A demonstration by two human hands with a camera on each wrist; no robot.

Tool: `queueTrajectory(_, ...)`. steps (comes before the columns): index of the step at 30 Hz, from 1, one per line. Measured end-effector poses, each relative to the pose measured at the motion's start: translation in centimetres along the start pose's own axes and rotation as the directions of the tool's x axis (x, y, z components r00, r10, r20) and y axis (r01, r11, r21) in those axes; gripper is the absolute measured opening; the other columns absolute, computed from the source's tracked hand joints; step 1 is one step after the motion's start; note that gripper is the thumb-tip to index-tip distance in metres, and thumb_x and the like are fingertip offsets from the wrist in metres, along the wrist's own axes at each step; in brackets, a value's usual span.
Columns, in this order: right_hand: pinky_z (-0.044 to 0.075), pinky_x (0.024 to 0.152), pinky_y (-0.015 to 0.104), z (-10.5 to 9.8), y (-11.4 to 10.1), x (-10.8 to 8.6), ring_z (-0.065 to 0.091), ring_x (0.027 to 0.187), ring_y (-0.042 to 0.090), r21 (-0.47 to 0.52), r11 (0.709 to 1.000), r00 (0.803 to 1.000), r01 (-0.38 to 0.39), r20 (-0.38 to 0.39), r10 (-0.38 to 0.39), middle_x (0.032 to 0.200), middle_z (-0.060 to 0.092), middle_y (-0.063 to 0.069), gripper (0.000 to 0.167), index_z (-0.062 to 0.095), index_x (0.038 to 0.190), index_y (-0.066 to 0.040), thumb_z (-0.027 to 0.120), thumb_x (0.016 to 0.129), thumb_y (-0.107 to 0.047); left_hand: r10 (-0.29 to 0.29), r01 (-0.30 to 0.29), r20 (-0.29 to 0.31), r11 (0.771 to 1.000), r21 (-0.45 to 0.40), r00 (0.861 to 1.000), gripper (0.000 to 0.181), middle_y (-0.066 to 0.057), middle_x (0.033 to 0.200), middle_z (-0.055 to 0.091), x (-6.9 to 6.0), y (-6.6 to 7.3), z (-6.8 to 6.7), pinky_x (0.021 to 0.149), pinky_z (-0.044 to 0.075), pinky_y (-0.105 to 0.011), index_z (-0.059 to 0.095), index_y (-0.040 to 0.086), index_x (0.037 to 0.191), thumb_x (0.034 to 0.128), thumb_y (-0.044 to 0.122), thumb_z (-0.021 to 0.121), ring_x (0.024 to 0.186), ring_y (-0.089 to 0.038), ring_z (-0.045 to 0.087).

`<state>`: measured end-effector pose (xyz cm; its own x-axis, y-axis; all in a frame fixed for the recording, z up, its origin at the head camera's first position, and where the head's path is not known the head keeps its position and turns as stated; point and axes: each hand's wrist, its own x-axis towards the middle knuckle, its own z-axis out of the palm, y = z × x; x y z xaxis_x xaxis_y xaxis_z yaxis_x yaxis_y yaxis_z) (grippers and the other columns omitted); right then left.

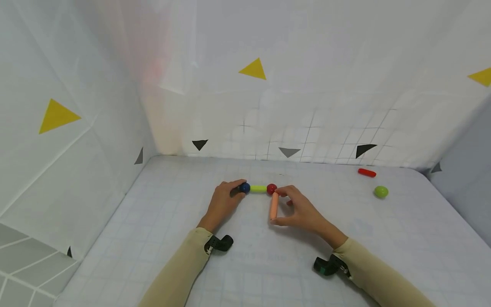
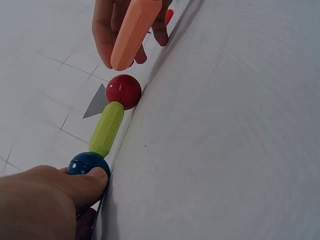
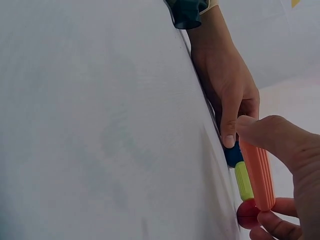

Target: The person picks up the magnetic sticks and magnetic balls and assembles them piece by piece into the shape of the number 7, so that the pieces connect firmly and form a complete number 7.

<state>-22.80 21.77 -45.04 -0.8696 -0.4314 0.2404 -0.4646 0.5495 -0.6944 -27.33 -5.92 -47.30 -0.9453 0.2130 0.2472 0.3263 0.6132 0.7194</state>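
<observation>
My left hand point(image 1: 223, 203) pinches a dark blue ball point(image 1: 244, 187) between thumb and fingers. A yellow-green ridged rod point(image 1: 258, 188) joins that ball to a red ball point(image 1: 271, 189) on its right, all in one line. Between its thumb and fingertips, my right hand point(image 1: 301, 209) holds an orange ridged rod point(image 1: 274, 206) by its two ends. The orange rod's far end is close to the red ball; in the left wrist view a small gap shows between the orange rod point(image 2: 134, 37) and the red ball point(image 2: 124, 92).
On the white table point(image 1: 245, 264), a red rod point(image 1: 367, 172) and a green ball point(image 1: 381, 192) lie at the back right. White sheeting point(image 1: 326, 85) with coloured triangles rises behind the table and at its sides.
</observation>
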Motion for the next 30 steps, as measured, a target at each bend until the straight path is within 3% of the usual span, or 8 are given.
queueTrajectory(12, 0.052, 0.093, 0.049, 0.48, -0.26, 0.21, 0.054, 0.117, 0.028, -0.033, 0.999, 1.000, -0.001, -0.006, 0.000, 0.132, 0.057, 0.005, 0.082, 0.057, 0.140, -0.005, 0.096, 0.075, -0.039, 0.034, -0.034, -0.007, 0.999, 0.009, 0.999, 0.044, -0.005, 0.130, 0.069, 0.11, -0.04, -0.01, 0.098, 0.050, -0.044, 0.069, 0.020, 0.139, 0.0962, 0.015, 0.077, 0.111, -0.023, 0.060)
queueTrajectory(30, 0.052, 0.095, 0.048, 0.91, -0.29, 0.33, 0.054, 0.116, 0.027, -0.070, 0.998, 1.000, -0.001, 0.003, 0.001, 0.129, 0.056, 0.006, 0.082, 0.056, 0.140, -0.004, 0.095, 0.076, -0.039, 0.010, -0.010, -0.001, 1.000, 0.020, 1.000, 0.046, -0.005, 0.131, 0.069, 0.08, 0.04, 0.03, 0.100, 0.049, -0.044, 0.069, 0.021, 0.140, 0.0957, 0.016, 0.078, 0.114, -0.024, 0.060)
